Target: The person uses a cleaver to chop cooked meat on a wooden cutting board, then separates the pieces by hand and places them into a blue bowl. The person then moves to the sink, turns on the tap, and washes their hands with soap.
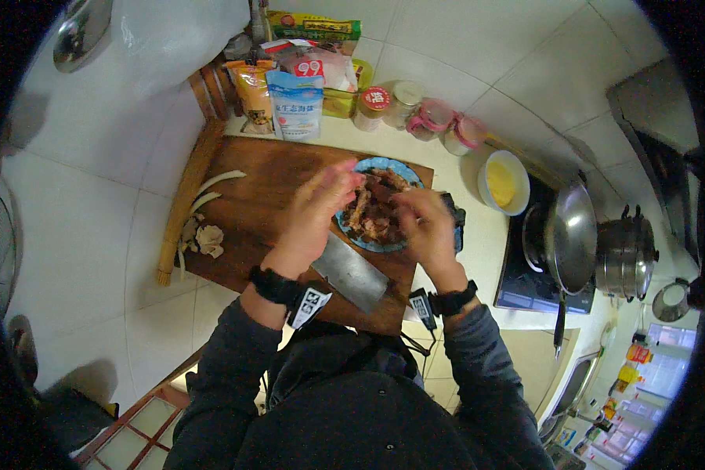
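A blue-rimmed plate (391, 163) heaped with browned chunks of meat (382, 202) sits on the right part of a wooden cutting board (258, 170). My left hand (323, 202) is raised at the plate's left rim, fingers extended, with nothing visible in it. Over the plate's right side is my right hand (426, 223), its fingers bent and blurred by motion; whether they pinch a piece cannot be seen. The broad blade of a cleaver (352, 276) lies flat on the board below the plate, partly covered by my left wrist.
Pale vegetable strips (220, 182) and a ginger-like piece (210, 241) lie at the board's left. Food bags (296, 106) and jars (373, 108) line the back. At right are a white bowl of yellow food (503, 182), a wok (571, 241) and a steamer pot (625, 255).
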Available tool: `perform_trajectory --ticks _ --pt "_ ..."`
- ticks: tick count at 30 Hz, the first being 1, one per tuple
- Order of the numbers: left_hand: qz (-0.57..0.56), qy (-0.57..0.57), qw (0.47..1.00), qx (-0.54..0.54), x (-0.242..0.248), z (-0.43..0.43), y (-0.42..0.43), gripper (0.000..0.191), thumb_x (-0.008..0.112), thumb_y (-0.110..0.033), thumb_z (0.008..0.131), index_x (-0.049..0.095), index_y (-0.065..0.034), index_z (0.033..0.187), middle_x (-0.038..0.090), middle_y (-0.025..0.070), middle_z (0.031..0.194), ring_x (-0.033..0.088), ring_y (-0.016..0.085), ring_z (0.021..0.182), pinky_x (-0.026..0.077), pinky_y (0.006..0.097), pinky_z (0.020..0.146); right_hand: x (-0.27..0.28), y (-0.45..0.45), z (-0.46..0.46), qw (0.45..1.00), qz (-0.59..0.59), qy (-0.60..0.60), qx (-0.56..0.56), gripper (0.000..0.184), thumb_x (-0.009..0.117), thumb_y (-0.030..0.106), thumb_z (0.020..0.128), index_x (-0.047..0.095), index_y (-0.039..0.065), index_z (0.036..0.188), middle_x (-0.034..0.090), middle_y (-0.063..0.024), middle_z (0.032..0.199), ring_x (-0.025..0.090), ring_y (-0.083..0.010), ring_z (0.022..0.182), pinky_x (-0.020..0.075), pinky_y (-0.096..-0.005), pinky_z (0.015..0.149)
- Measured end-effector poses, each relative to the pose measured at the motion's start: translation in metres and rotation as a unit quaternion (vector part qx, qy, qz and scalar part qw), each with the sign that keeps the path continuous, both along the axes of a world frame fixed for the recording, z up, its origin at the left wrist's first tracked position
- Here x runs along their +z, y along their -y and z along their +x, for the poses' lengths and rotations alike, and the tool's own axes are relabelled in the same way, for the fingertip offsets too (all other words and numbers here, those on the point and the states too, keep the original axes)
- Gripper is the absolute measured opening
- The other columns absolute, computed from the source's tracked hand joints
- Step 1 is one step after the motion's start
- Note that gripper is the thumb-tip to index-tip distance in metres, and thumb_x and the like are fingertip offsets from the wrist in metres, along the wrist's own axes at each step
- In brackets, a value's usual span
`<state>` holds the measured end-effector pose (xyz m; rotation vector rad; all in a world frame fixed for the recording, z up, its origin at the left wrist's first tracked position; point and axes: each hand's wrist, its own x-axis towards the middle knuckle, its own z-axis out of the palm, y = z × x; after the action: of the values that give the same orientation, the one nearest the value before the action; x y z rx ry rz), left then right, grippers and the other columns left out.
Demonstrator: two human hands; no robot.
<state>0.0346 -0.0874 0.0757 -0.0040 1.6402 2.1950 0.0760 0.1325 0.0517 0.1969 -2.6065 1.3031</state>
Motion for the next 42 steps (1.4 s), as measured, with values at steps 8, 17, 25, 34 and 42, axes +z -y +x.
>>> perform_trajectory --ticks 8,17,25,34,42 --pt "-0.187 -0.060 0.978 -0.067 -0.007 0.001 -0.019 0.035 0.069 -0.014 0.092 0.065 0.0007 0.123 0.065 0.0091 0.119 0.060 0.016 0.109 0.049 0.0277 0.091 0.009 -0.006 0.006 1.000 0.014 -0.013 -0.009 0.034 0.061 -0.003 0.085 0.066 0.002 0.119 0.066 -0.0160 0.116 0.066 -0.0284 0.102 0.0534 -0.0327 0.085" --pt "-0.108 -0.030 0.986 -0.123 0.010 0.006 -0.021 0.054 0.061 -0.015 0.098 0.043 0.0005 0.146 0.054 0.0148 0.140 0.055 0.022 0.126 0.047 0.0330 0.102 0.017 0.010 0.013 0.999 -0.034 0.012 -0.020 0.041 0.057 -0.005 0.084 0.063 0.002 0.124 0.067 -0.0199 0.119 0.065 -0.0343 0.110 0.0518 -0.0364 0.092" --pt "-0.082 0.053 0.988 -0.119 0.005 0.012 -0.008 0.053 0.062 -0.020 0.097 0.045 0.0003 0.144 0.056 0.0157 0.137 0.059 0.022 0.120 0.051 0.0350 0.096 -0.016 -0.037 0.033 0.938 -0.257 0.181 -0.146 0.035 0.060 0.007 0.092 0.064 0.000 0.127 0.071 -0.0053 0.101 0.063 -0.0095 0.069 0.0473 -0.0218 0.055" --pt "-0.020 0.119 0.990 -0.078 0.015 0.046 0.016 0.042 0.058 -0.015 0.098 0.052 0.0027 0.136 0.061 0.0186 0.130 0.064 0.027 0.112 0.053 0.0383 0.094 -0.080 -0.052 0.070 0.971 0.045 0.191 -0.135 0.027 0.073 0.017 0.085 0.068 0.003 0.109 0.070 -0.0194 0.090 0.069 -0.0330 0.080 0.0544 -0.0405 0.071" --pt "0.014 0.139 0.990 -0.020 0.009 0.065 0.020 0.039 0.056 -0.013 0.100 0.053 0.0043 0.134 0.063 0.0195 0.125 0.065 0.029 0.111 0.053 0.0402 0.095 -0.103 -0.042 0.054 0.975 0.089 0.150 -0.139 0.031 0.075 0.016 0.079 0.063 0.005 0.105 0.067 -0.0211 0.094 0.066 -0.0407 0.086 0.0536 -0.0478 0.075"
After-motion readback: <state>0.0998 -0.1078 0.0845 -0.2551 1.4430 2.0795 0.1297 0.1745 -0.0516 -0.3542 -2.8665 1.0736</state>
